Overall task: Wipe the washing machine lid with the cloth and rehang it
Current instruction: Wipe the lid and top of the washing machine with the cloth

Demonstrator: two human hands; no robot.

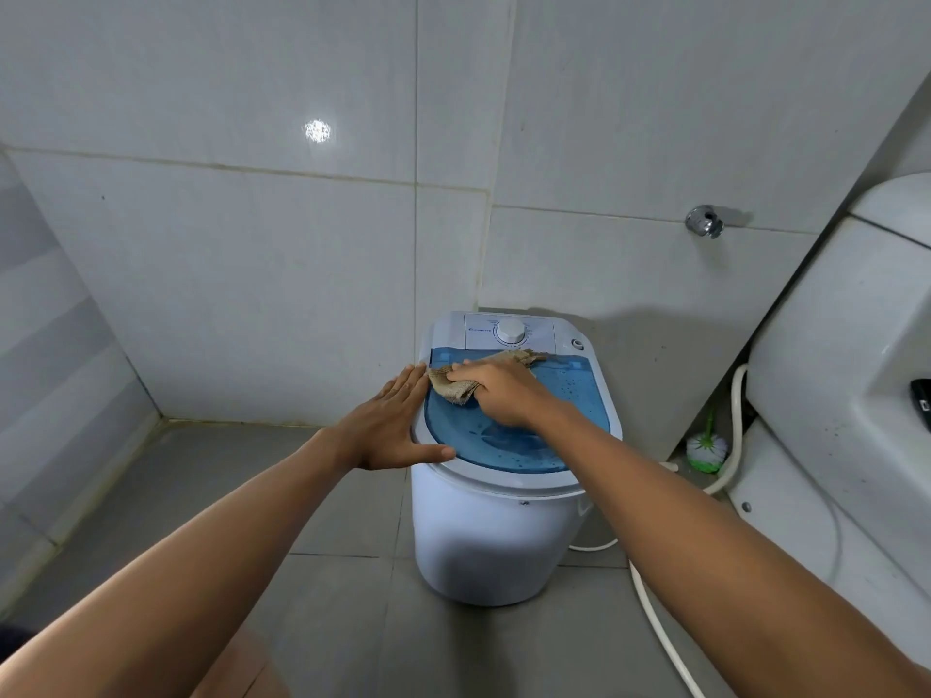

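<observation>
- Blue translucent lid (524, 435) closes the top of a small white washing machine (496, 541), which stands on the grey floor tiles (347, 586) close to the tiled wall (252, 274); what is in the tub under the lid I cannot tell.
- Water drops and wet streaks lie on the lid, mostly on its right and near parts.
- Beige cloth (456, 385) lies on the far left part of the lid, one end reaching toward the timer knob (511, 331) on the control panel.
- The right hand (496, 390) presses flat on the cloth, fingers close together and bent over it.
- The left hand (390, 428) rests on the left rim of the machine, fingers straight and together, thumb spread along the near rim.
- To the right stands a white toilet (826, 375); a green-white toilet brush (706, 448) sits in the gap between toilet and machine.
- A white hose (655, 612) runs over the floor beside the machine.
- A chrome tap (704, 222) sticks out of the wall above.
</observation>
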